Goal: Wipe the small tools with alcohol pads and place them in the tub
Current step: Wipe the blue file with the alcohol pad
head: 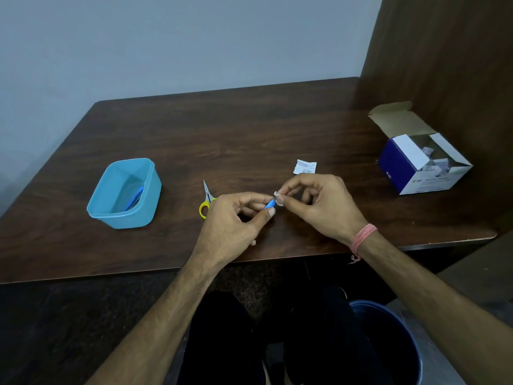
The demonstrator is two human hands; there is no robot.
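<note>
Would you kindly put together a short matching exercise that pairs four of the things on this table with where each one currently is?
Things:
1. scissors
2. small blue tool
3. torn wrapper
4. cardboard box

Places:
A. at the right end of the table, flaps open
B. pinched in the left hand, with the right hand pressing a white pad to its tip
C. flat on the table just beyond the hands
D. on the table between the blue tub and the left hand

Pairs: 1-D, 2-B, 3-C, 4-A
</note>
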